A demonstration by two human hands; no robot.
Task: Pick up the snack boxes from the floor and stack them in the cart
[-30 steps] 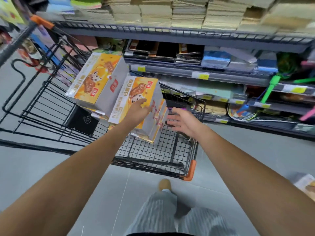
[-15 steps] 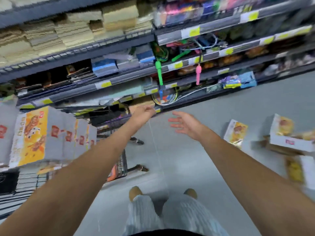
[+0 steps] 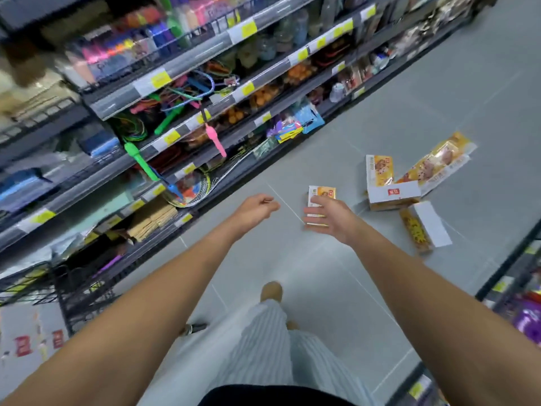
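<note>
Your right hand (image 3: 328, 216), fingers straight and apart, covers the near end of the nearest snack box (image 3: 322, 192) on the floor (image 3: 380, 288). Your left hand (image 3: 256, 210), loosely curled and holding nothing, hangs left of that box. More snack boxes (image 3: 379, 171) lie scattered right of it. One bears a red label (image 3: 393, 191) too blurred to read, like the yellow shelf tags (image 3: 159, 80).
</note>
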